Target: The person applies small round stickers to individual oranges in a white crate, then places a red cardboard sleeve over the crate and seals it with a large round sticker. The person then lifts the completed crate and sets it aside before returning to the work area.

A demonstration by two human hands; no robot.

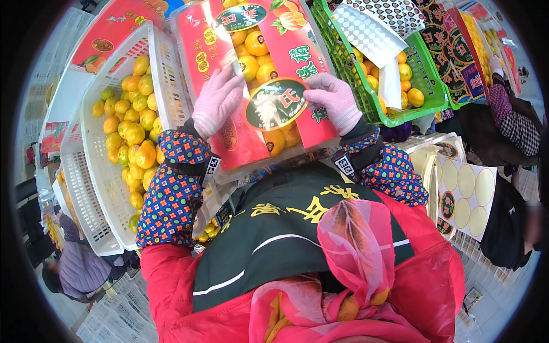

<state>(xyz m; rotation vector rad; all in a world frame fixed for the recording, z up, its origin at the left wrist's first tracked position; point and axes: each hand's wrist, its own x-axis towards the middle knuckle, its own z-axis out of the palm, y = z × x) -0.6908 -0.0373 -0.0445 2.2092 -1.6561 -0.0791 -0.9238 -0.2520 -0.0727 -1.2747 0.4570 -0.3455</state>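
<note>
A red fruit box with a see-through middle strip lies before me, and orange citrus fruit shows through the strip. Across its near part sits a dark green oval sticker with a gold rim. My left hand, in a pale pink glove, lies open with its fingers stretched over the box top, left of the sticker. At the sticker's right edge, the gloved fingers of my right hand are curled and pressed together on it. A similar oval sticker is at the box's far end.
To the left, a white plastic crate holds many fruits. At the back right stands a green crate with fruit and white trays. Sheets of round labels hang at my right. Other people are at both sides.
</note>
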